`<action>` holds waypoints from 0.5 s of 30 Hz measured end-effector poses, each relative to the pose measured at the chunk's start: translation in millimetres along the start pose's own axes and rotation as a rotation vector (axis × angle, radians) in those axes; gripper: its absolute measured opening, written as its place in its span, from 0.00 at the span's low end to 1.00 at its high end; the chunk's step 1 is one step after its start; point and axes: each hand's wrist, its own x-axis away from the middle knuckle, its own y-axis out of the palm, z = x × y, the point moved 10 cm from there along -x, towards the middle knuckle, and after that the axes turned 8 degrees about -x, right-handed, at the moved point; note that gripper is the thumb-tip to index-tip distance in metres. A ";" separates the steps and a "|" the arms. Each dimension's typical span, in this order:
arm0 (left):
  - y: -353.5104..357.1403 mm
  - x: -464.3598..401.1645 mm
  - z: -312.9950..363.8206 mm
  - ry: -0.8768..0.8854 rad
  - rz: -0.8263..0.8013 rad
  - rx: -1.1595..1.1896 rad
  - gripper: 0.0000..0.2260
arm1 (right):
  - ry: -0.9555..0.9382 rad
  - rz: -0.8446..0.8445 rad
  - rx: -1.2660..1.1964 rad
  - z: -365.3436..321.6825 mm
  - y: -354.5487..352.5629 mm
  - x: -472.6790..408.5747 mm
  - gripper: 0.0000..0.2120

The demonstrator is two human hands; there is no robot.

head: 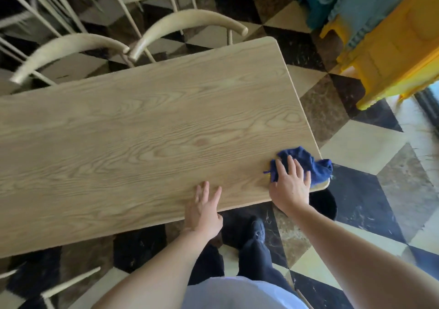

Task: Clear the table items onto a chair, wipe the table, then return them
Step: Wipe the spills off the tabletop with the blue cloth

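Observation:
A light wooden table [142, 130] fills the middle of the head view, its top bare. At its near right corner lies a crumpled dark blue cloth [308, 161], partly hanging over the edge. My right hand [291, 185] presses flat on the cloth, fingers spread over it. My left hand [205, 206] rests on the table's near edge, fingers apart and holding nothing. The items taken off the table are not in sight.
Two pale wooden chairs, one on the left [69, 47] and one on the right [190, 21], stand at the table's far side. Another chair part [71, 282] shows at the near left. A yellow plastic unit [399, 47] with teal fabric stands at the right. Checkered marble floor [356, 142] surrounds the table.

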 end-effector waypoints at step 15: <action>85.7 112.3 -154.8 -0.348 -0.161 0.387 0.29 | 0.102 -0.261 -0.046 19.1 45.5 106.8 0.21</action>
